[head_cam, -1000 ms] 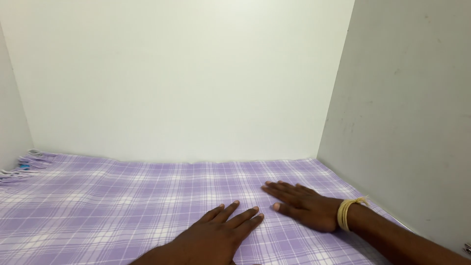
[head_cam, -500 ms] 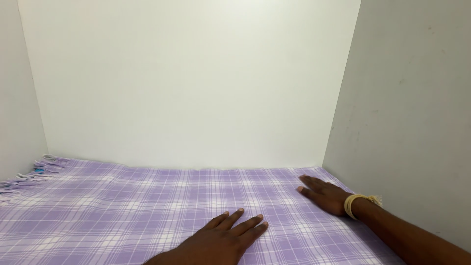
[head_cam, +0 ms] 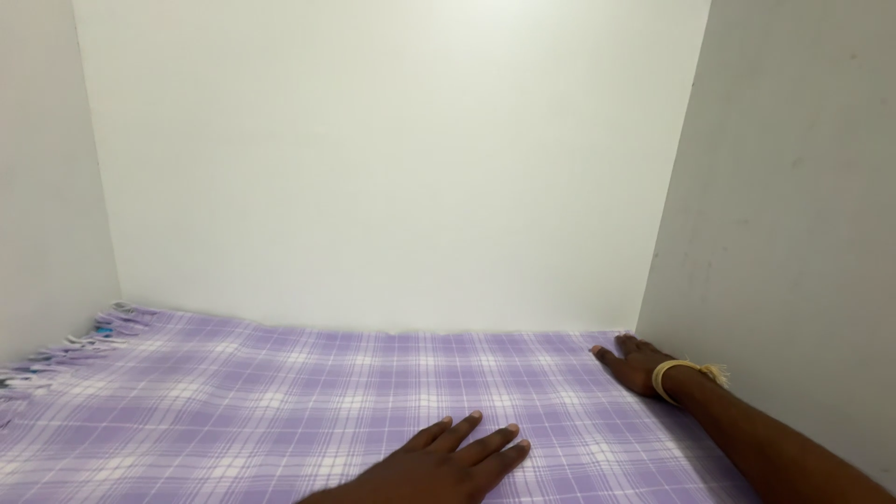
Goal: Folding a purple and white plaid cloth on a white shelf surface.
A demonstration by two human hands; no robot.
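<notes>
A purple and white plaid cloth point(head_cam: 280, 411) lies spread flat across the bottom of a white compartment. My left hand point(head_cam: 448, 462) rests palm down on the cloth near the front, fingers apart and pointing toward the back right. My right hand point(head_cam: 635, 364) lies flat on the cloth in the far right corner, fingertips close to the back wall and right wall. A pale yellow band point(head_cam: 677, 378) circles my right wrist. Neither hand holds anything.
White walls close the space at the back point(head_cam: 392, 168), left point(head_cam: 47, 187) and right point(head_cam: 803, 233). The cloth's fringed edge point(head_cam: 65, 350) runs along the left wall.
My right hand has slid along the cloth from near the middle to the far right corner. My left hand has stayed about where it was, flat on the cloth.
</notes>
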